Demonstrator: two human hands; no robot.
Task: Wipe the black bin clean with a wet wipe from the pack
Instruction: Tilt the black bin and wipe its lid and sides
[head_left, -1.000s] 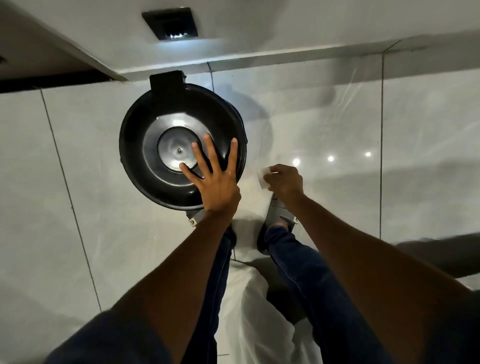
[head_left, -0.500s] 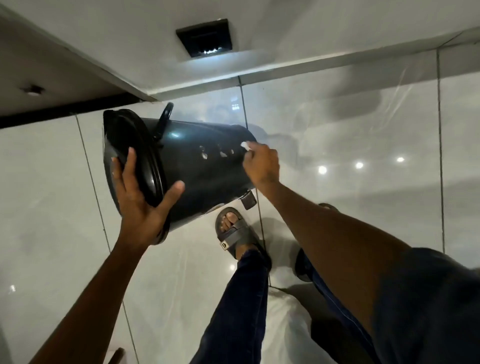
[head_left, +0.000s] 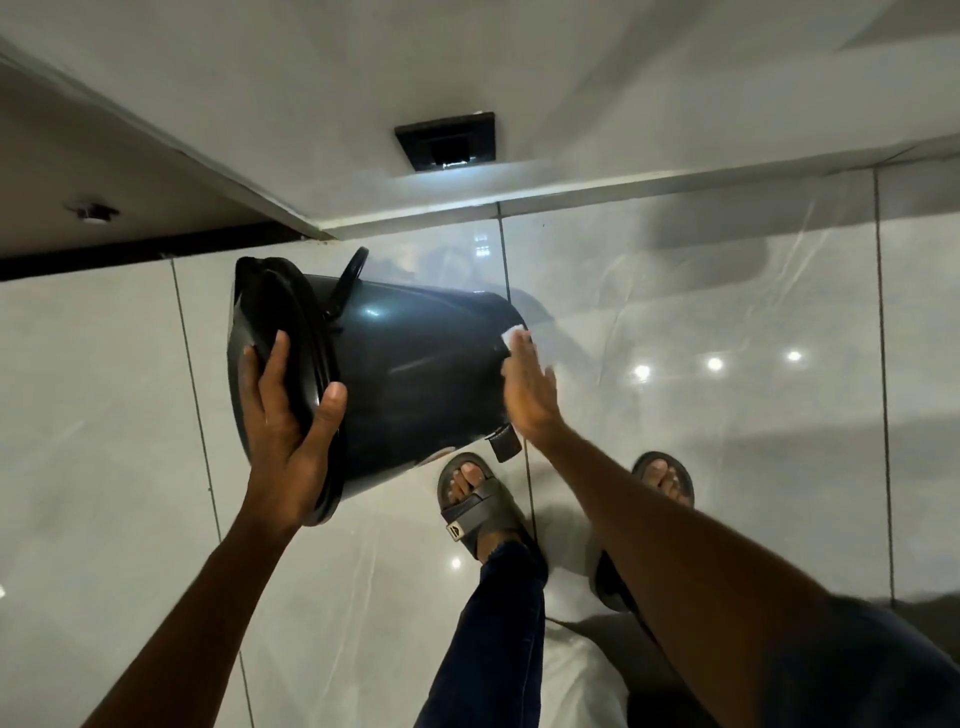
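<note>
The black bin (head_left: 415, 379) is tipped on its side above the floor, lid end to the left, base end to the right. My left hand (head_left: 291, 415) grips the lid rim, thumb over the edge. My right hand (head_left: 527, 384) lies flat against the bin's base end, pressing a white wet wipe (head_left: 511, 332) whose corner shows above the fingertips. The bin's foot pedal (head_left: 504, 441) sticks out at its lower right. A curved handle (head_left: 348, 280) stands up near the lid. The wipe pack is not in view.
Glossy light floor tiles (head_left: 727, 312) spread all around. A white wall with a dark square vent (head_left: 445, 140) runs behind the bin. My sandalled feet (head_left: 472, 499) stand just below the bin. A dark strip (head_left: 104, 254) lines the far left.
The bin went from upright with my left hand on its lid to tipped sideways. My right hand has flattened and slid to the bin's base end with the wipe.
</note>
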